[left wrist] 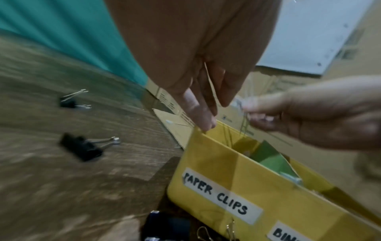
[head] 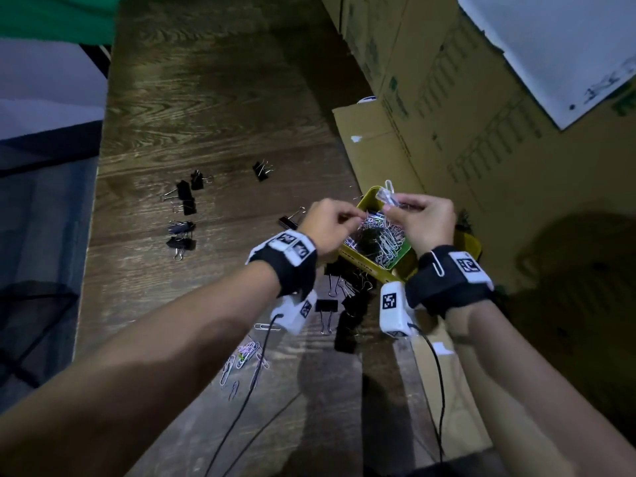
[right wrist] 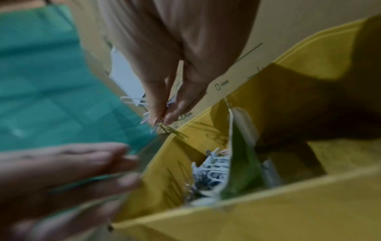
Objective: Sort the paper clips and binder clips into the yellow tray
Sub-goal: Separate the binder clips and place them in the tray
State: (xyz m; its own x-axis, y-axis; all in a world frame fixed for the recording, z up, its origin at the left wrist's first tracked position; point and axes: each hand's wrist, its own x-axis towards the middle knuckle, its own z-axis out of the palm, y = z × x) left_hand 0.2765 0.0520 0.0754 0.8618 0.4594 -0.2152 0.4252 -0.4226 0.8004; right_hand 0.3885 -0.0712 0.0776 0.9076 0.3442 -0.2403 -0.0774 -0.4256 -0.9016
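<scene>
The right hand (head: 425,222) pinches a small bunch of paper clips (head: 388,197) between thumb and fingertips, held directly above the yellow tray (left wrist: 208,164), probably so that they fall into the compartment labelled PAPER CLIPS. The left hand (head: 327,223) is close beside it over the same compartment, fingertips pressed together in a fine grip; it appears to tease a clip from the bunch, though blur hides whether it holds one. Below lies the heap of paper clips (head: 385,241) already sorted. Binder clips (head: 184,197) remain scattered on the wooden worktop (head: 213,108), with loose paper clips (head: 246,354) nearer the person. Cardboard boxes (head: 464,108) stand behind the tray.
</scene>
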